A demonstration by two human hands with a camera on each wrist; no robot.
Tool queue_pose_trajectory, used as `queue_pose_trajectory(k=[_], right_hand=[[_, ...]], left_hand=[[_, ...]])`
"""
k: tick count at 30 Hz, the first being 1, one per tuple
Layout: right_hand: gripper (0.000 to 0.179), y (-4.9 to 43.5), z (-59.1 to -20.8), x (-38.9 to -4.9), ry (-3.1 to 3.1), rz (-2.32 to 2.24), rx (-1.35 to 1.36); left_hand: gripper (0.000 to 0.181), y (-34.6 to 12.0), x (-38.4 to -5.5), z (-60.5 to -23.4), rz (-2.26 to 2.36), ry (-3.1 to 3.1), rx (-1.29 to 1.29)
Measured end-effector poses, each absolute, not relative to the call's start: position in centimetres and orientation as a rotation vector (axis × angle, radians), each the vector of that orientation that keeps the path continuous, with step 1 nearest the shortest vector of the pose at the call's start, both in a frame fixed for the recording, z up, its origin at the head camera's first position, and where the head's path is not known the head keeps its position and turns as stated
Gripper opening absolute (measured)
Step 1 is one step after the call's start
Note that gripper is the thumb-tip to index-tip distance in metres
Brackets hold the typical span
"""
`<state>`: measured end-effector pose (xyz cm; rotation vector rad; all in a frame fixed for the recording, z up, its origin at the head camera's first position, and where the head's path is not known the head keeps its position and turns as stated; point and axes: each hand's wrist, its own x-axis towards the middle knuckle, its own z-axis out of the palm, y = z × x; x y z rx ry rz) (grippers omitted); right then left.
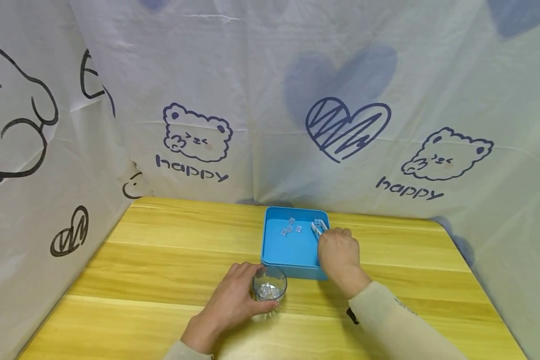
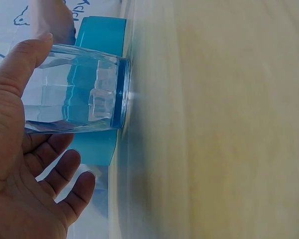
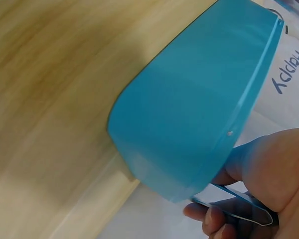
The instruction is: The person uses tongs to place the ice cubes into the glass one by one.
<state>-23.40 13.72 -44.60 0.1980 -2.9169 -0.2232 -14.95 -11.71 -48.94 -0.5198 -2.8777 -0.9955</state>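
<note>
Yellow tbl (image 1: pixel 162 260) bears blue box (image 1: pixel 297 250). My R hand (image 1: pixel 339 255), at box's R side, grips tongs; my L hand (image 1: pixel 234 297) curls round glass (image 1: pixel 270 280), upright in front of box, few clear cubes (image 1: pixel 267 291) inside. Tongs (image 1: pixel 315 230) straddle one cube (image 1: pixel 317 222); can't tell if pinched. Loose cubes (image 1: pixel 299 229) lie L of it. Step, prob.: picking up cube w/ tongs. Next move calls for firm squeeze, lift over rim.
</note>
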Motion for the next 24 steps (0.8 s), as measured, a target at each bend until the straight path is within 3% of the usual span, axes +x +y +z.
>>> queue_pose_trajectory(k=[24], right_hand=[[0.021, 14.7, -45.9, -24.6, -2.843, -0.134, 0.193]], left_hand=[[0.084, -11.7, -14.9, -49.0, -0.992, -2.877, -0.518]])
